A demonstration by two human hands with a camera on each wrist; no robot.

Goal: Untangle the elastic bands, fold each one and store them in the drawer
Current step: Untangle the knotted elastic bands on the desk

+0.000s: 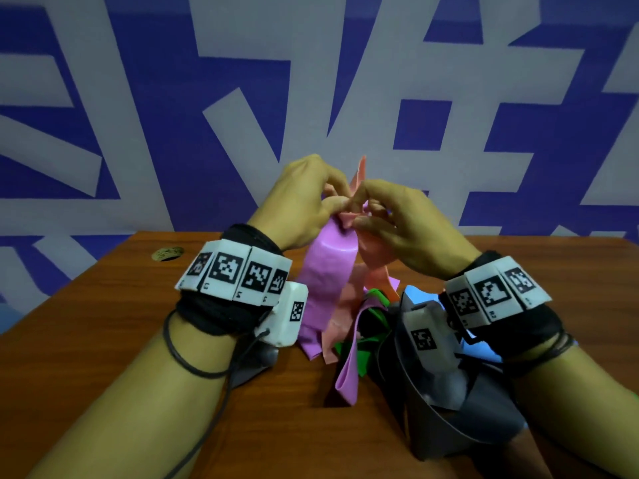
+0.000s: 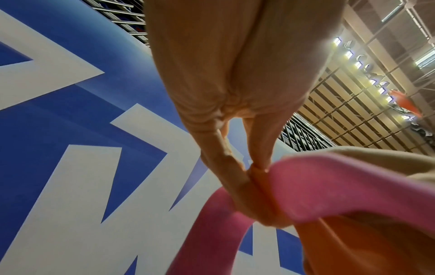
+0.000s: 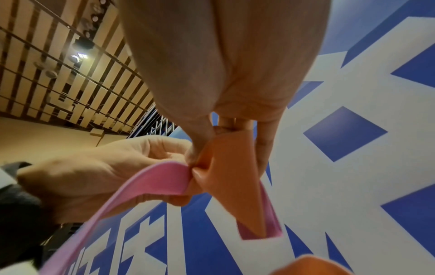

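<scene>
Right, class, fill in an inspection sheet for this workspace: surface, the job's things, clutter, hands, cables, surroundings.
Surface: brown wooden table with a round hole near its far left corner.
Job's things: pink band and orange band lifted, knotted together; green band, blue band and dark grey band heaped on the table. No drawer in view.
Clutter: nothing seen.
Hands: left hand and right hand pinch the knot.
Cables: black cable hangs from the left wrist.
Surroundings: blue and white wall.

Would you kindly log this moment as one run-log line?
left hand: pinches pink band | right hand: pinches orange band | knot: raised above table
</scene>
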